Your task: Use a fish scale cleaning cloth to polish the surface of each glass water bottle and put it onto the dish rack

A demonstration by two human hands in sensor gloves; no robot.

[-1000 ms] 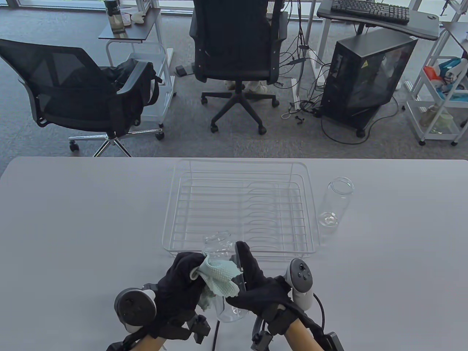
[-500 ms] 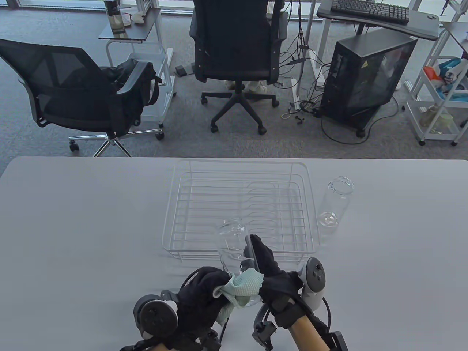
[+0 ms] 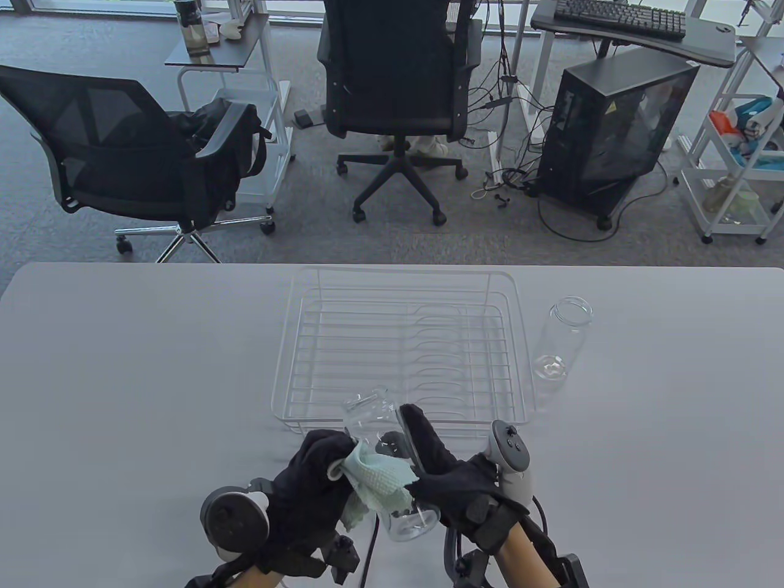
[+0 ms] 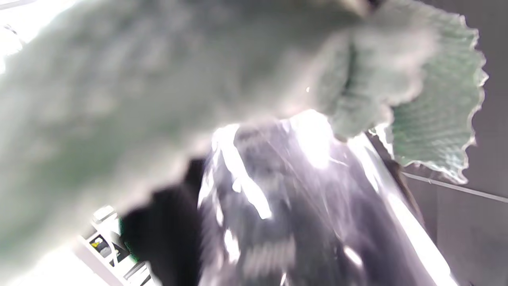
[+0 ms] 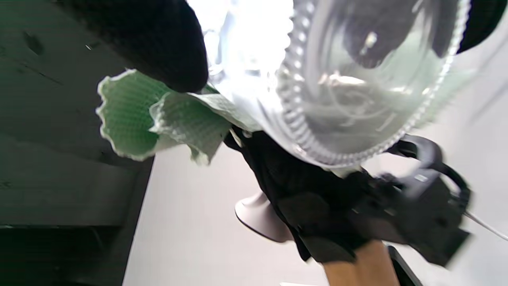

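Note:
A clear glass bottle (image 3: 376,422) is held tilted above the table's near edge, mouth toward the dish rack (image 3: 404,291), base (image 3: 411,524) toward me. My right hand (image 3: 432,456) grips its right side, fingers curled round the glass. My left hand (image 3: 324,474) holds the pale green cloth (image 3: 381,481) pressed against the bottle's left side. The right wrist view looks up at the ribbed base of the bottle (image 5: 357,79) with the cloth (image 5: 131,115) beside it. In the left wrist view the cloth (image 4: 436,119) drapes over the blurred bottle (image 4: 297,198). A second glass bottle (image 3: 560,337) stands upright right of the rack.
The white wire dish rack holds nothing and sits mid-table, just beyond my hands. Bare grey tabletop (image 3: 135,380) spreads to the left and right. Office chairs (image 3: 392,92), a computer tower (image 3: 612,128) and carts stand on the floor beyond the far edge.
The bottle has tipped from near upright back to a slant with its mouth to the left. Both hands shifted left and the cloth slid along the glass.

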